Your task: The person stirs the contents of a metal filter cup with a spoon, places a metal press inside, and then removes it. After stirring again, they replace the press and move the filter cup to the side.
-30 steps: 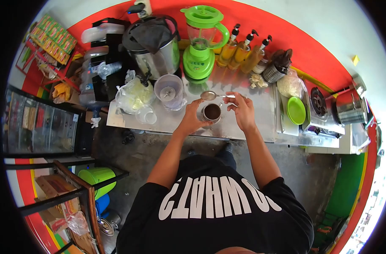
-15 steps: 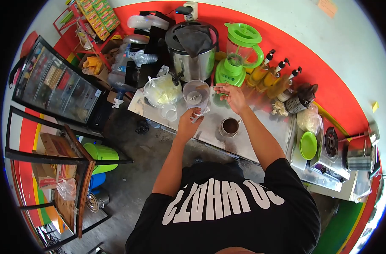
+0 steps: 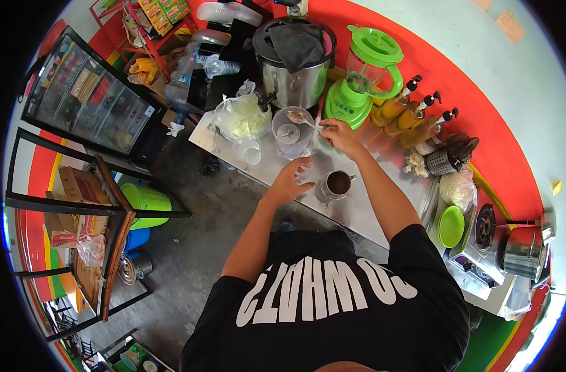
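My right hand (image 3: 340, 137) pinches the handle of a spoon (image 3: 299, 118). The bowl of the spoon is over the mouth of a clear plastic container (image 3: 293, 150) on the metal counter (image 3: 369, 208). My left hand (image 3: 290, 182) is open, fingers apart, between that container and a metal mug (image 3: 336, 185) with dark brown contents. It appears to hold nothing. To the left of the container are a clear plastic cup (image 3: 248, 152) and a plastic bag (image 3: 240, 119) with pale yellow contents.
A steel drink dispenser (image 3: 289, 84) and a green blender (image 3: 348, 102) stand behind the container. Pump bottles (image 3: 394, 111) line the wall to the right, before a green bowl (image 3: 450, 226) and a stove (image 3: 485, 226). A glass-door fridge (image 3: 90, 96) is at left.
My left hand has let go of the clear container and drawn back toward the mug, its fingers spreading. The spoon's bowl now shows plainly over the container's mouth. The camera view has shifted slightly.
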{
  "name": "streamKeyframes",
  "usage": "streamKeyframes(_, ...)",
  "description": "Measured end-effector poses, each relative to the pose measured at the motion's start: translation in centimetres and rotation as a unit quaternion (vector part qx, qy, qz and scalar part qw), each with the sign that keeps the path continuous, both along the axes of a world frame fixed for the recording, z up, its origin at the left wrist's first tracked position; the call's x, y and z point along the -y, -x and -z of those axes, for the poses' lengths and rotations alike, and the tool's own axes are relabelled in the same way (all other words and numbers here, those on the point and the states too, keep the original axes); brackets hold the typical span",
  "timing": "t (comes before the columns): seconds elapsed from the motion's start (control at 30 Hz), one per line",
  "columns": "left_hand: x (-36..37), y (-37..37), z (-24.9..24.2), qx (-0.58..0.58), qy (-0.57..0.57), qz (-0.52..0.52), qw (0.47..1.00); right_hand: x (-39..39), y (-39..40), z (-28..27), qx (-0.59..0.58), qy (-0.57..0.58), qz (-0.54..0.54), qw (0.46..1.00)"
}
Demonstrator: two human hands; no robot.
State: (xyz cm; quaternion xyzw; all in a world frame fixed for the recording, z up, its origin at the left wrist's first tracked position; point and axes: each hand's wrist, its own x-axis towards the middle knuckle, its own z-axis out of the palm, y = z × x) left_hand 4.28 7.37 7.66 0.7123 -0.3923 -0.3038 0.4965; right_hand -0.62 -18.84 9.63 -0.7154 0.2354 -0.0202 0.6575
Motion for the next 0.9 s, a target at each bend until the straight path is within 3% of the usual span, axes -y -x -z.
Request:
streamKeyframes(0.17, 0.7, 1.5, 0.7, -0.041, -0.020, 0.084, 0.995, -0.2, -0.6, 0.1, -0.026, 0.031, -0.008, 0.999)
streamKeyframes(0.27, 1.3, 2.1, 1.1, -0.033, -0.020, 0.105, 0.994, 0.1, -0.2, -0.1, -0.033, 0.138, -0.033, 0.989)
streamKeyframes(0.4, 2.4, 2.8, 3.0, -0.011, 0.012, 0.123, 0.992, -0.4, 1.9, -1.1, -0.054, 0.224, 0.018, 0.973)
streamKeyframes(0.47, 2.9, 3.1, 3.4, 0.004, -0.010, 0.124, 0.992, -1.1, 4.3, -1.6, 0.019, 0.421, 0.102, 0.901)
streamKeyframes(0.6, 3.7, 3.6, 5.9, 0.009, 0.005, 0.129, 0.992, -2.5, 11.6, -3.9, -0.021, 0.389, 0.105, 0.915)
streamKeyframes(0.67, 4.4, 3.7, 7.1, -0.026, 0.018, 0.147, 0.989, -2.8, 15.3, -2.2, -0.017, 0.414, -0.020, 0.910)
streamKeyframes(0.77, 5.3, 4.2, 6.3, 0.015, 0.037, 0.119, 0.992, -5.8, 17.1, -3.4, -0.028, 0.364, -0.060, 0.929)
streamKeyframes(0.83, 6.1, 4.2, 6.7, -0.017, 0.064, 0.131, 0.989, -7.2, 16.8, -3.1, -0.062, 0.350, -0.047, 0.934)
streamKeyframes(0.9, 6.3, 4.3, 6.9, -0.051, 0.089, 0.144, 0.984, -8.5, 16.6, -2.0, -0.044, 0.417, -0.017, 0.908)
